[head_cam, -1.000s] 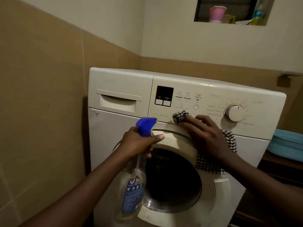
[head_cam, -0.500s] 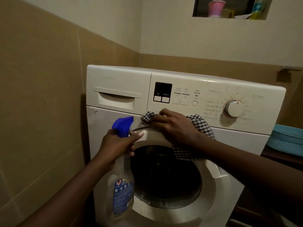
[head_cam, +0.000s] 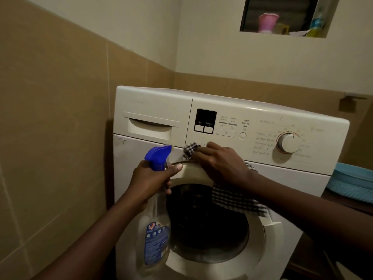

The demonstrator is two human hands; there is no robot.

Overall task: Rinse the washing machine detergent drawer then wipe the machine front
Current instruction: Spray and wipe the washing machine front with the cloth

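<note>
A white front-loading washing machine [head_cam: 141, 154] fills the middle of the view. Its detergent drawer [head_cam: 153, 126] sits closed at the upper left of the front. My right hand [head_cam: 220, 162] presses a black-and-white checked cloth [head_cam: 236, 201] against the front just below the control panel, above the round door [head_cam: 260, 239]. The cloth's end pokes out past my fingers and the rest hangs below my wrist. My left hand [head_cam: 151, 178] grips the neck of a clear spray bottle [head_cam: 156, 239] with a blue trigger head, held upright in front of the door's left side.
A tan tiled wall [head_cam: 60, 118] stands close on the left of the machine. A turquoise basin [head_cam: 353, 182] rests on a dark surface to the right. A wall niche [head_cam: 282, 17] above holds a pink cup and bottles. The program dial [head_cam: 287, 142] is at the panel's right.
My right hand has slid the cloth leftward along the strip under the control panel. My left hand with the spray bottle has also shifted left, away from the door's middle.
</note>
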